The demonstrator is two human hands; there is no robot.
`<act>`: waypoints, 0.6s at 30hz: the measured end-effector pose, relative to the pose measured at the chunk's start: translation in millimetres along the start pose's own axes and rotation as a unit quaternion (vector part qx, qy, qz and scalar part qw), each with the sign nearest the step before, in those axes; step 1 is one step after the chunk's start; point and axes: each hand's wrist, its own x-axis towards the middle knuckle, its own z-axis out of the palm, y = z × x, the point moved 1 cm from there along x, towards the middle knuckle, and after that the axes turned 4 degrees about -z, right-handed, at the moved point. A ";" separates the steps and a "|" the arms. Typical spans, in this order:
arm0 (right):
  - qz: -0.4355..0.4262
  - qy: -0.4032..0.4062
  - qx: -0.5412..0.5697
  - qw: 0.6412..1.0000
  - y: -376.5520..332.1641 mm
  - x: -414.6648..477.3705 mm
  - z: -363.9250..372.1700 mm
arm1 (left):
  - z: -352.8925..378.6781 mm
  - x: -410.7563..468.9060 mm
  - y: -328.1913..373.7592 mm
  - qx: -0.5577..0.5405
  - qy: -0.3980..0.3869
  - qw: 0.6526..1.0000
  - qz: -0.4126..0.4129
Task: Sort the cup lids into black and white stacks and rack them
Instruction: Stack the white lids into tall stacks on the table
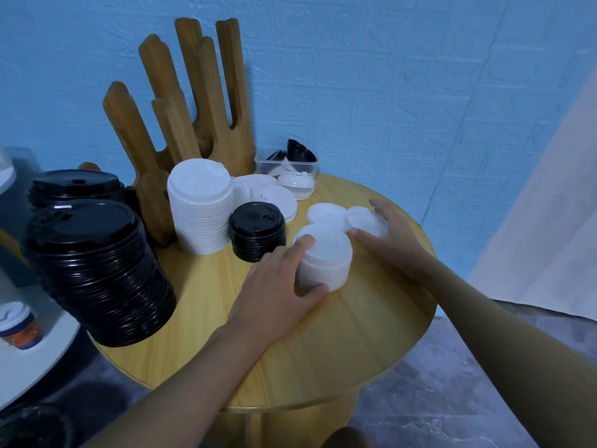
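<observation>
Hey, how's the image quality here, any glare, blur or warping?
Head view: wide-angle warping bends the table rim; glare streaks the tall black lid stack; the white stack in the left hand looks washed out; the paper cup at left is soft.

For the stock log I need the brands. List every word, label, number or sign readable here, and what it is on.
None is readable.
Paper cup: blue and orange print, too blurred to read.
Small black lid stack: raised marks on top, too small to read.
White lid stack in the left hand, loose white lid under the right hand: no print visible.
</observation>
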 end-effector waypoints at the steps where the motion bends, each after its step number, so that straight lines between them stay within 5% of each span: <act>1: -0.002 0.009 0.010 1.000 -0.1 -0.5 0.0 | 0.2 0.2 -0.4 0.000 0.000 1.000 -0.002; 18: -0.086 0.079 0.198 0.973 -40.7 -34.3 -14.7 | -1.0 -0.8 2.2 0.000 -0.004 1.000 -0.004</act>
